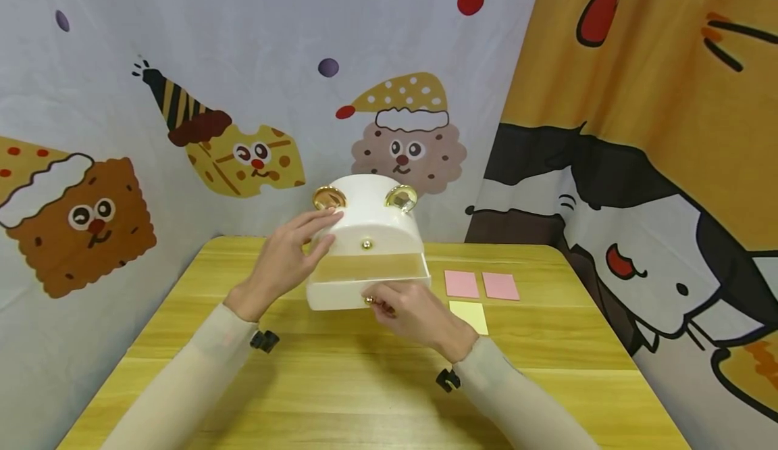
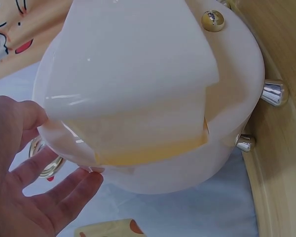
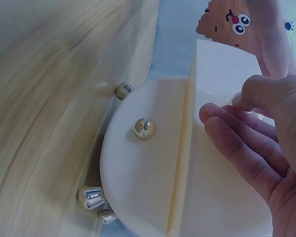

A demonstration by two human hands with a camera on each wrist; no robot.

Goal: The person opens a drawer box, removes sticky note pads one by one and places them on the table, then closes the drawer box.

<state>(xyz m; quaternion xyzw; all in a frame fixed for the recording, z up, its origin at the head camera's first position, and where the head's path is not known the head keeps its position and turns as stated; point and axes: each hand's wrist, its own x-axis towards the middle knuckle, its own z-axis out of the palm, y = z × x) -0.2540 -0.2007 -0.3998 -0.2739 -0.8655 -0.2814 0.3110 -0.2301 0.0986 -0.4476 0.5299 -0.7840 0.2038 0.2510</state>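
A white, round-topped drawer box (image 1: 379,203) with gold ears and gold knobs stands on the table. One drawer (image 1: 334,296), below the upper knob (image 1: 367,244), is pulled partway out. My right hand (image 1: 413,311) pinches this drawer's knob between thumb and fingers; in the right wrist view the fingers mostly cover the knob. My left hand (image 1: 282,257) rests against the box's upper left side, just under the left ear (image 1: 329,198), its fingers spread and only slightly bent. Another gold knob (image 2: 213,20) shows beneath the pulled-out drawer in the left wrist view.
Two pink sticky-note pads (image 1: 461,284) and a yellow one (image 1: 469,317) lie right of the box on the wooden table (image 1: 340,396). Gold feet (image 3: 92,197) hold the box off the tabletop. A printed cloth (image 1: 255,44) hangs behind.
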